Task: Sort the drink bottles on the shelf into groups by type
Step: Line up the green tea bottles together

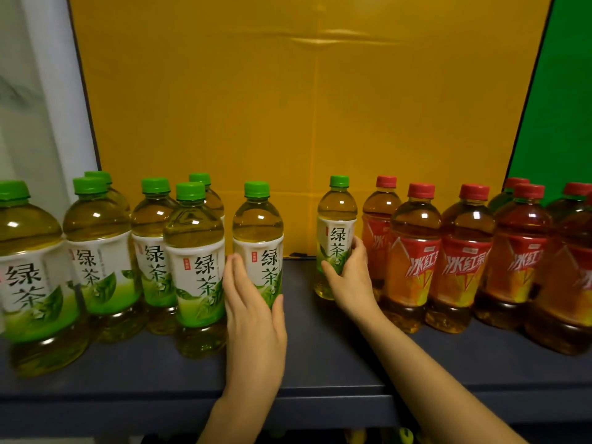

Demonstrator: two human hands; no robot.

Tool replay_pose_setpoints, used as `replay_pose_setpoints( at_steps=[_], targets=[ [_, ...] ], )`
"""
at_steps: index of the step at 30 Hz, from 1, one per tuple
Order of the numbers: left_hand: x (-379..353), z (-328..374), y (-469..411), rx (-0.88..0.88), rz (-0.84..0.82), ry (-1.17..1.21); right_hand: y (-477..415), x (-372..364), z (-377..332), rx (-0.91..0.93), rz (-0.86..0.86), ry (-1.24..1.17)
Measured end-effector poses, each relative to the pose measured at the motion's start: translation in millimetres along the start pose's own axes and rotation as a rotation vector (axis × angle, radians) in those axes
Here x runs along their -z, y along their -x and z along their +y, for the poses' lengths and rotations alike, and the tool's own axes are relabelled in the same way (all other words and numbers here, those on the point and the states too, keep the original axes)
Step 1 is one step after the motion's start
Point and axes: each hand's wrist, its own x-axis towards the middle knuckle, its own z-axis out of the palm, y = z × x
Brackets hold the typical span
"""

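Note:
Several green tea bottles with green caps and white-green labels stand on the left half of the dark shelf. My left hand wraps around the rightmost bottle of that group. One more green tea bottle stands apart, right beside the red ones, and my right hand grips its lower label. Several iced red tea bottles with red caps and red labels fill the right side.
A yellow board forms the back of the shelf, with a green panel at the right and a white wall at the left. Bare shelf lies between the two held bottles and along the front edge.

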Motion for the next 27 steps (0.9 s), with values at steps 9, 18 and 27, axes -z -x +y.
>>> replay_pose_setpoints(
  at_steps=[9, 18, 27],
  targets=[
    [-6, -2, -27, 0.124, -0.266, 0.087, -3, -9, 17, -0.056, -0.036, 0.052],
    [-42, -5, -64, 0.187, -0.400, 0.178, -1, -9, 18, -0.013, -0.017, 0.050],
    [-61, -13, -68, 0.163, -0.364, 0.261, -5, -12, 20, -0.026, -0.038, 0.043]
  ],
)
